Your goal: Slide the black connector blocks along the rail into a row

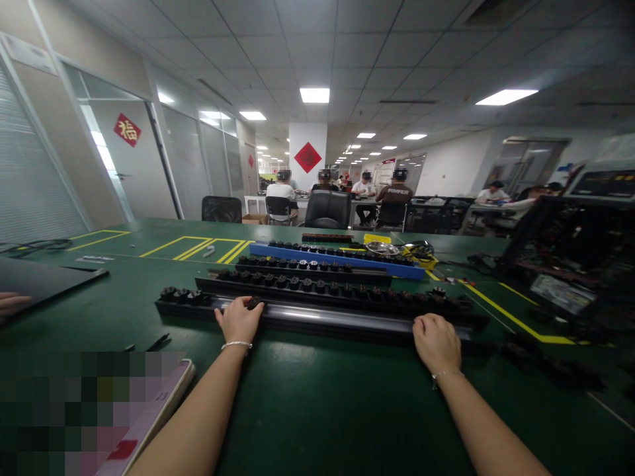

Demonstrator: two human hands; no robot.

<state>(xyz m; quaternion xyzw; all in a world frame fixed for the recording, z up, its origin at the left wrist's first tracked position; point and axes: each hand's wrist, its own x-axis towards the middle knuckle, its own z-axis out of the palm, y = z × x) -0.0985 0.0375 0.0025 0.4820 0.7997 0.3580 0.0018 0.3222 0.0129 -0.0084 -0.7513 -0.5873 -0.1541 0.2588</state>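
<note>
A long black rail (327, 318) with a shiny channel lies across the table before me. Several small black round parts (182, 295) sit at its left end. My left hand (239, 322) is closed over the rail, thumb and fingers round a small black part (254, 303) that is partly hidden. Near the rail's right end, my right hand (437, 344) has its fingers curled over the edge, gripping it. Just behind runs a second black rail (203, 284) bearing a row of black round parts (307, 285).
Farther back are another black rail (377, 277) and a blue rail (342, 260) with parts. Loose black pieces (550, 363) lie at right, near a dark machine (560, 264). A pixelated device (163, 396) is at front left. Another person's hand (12, 303) shows at the left edge.
</note>
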